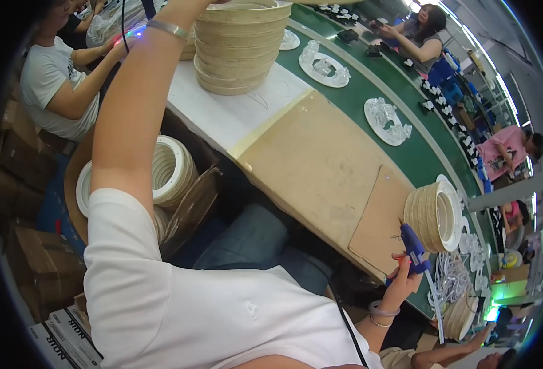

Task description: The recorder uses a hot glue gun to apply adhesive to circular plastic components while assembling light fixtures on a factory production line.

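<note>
My left arm stretches up and away, a silver bracelet on the wrist. My left hand [193, 8] reaches the top of a tall stack of beige rings [234, 52] on the white end of the bench; its fingers are cut off by the picture's edge. My right hand [405, 278] grips a blue glue gun [414, 248] at the near edge of a brown board [321, 166], nozzle pointing at the board. Just beyond the gun a shorter stack of beige rings with white faces [436, 215] lies on its side.
A green conveyor belt [370, 86] runs past the bench carrying clear plastic ring parts [387, 121]. More rings [172, 170] sit low at my left beside cardboard boxes [41, 270]. Other people work at the far left, top right and right edge.
</note>
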A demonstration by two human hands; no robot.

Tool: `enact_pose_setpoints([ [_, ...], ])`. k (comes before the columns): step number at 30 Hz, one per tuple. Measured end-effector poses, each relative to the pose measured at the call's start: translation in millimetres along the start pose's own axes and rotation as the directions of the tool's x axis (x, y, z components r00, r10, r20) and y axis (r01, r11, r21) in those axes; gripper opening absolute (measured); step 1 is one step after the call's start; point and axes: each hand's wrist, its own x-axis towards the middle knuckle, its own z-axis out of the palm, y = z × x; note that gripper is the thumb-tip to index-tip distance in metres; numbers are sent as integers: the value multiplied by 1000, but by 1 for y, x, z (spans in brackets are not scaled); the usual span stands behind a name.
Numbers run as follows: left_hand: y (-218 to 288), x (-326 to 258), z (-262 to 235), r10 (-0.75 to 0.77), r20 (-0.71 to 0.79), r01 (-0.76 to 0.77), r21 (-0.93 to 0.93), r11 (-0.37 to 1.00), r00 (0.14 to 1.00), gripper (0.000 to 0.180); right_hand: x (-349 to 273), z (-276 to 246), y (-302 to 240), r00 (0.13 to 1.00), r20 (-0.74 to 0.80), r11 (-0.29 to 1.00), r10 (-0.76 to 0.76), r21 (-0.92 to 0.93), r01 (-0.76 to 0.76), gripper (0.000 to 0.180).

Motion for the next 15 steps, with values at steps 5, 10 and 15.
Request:
enact_pose_setpoints([
  [5,-68,37,19,-99,-76,100,8,995,992,24,-6,-2,2,998,-68,1000,9,3,-9,18],
  [10,-185,110,-31,534,484,-555,831,-34,693,27,-5,-16,8,992,-130,1000,12,6,-11,20],
  [15,-200,117,-63,-297,161,300,5,954,941,25,9,-25,11,961,-275,989,2,143,39,19],
])
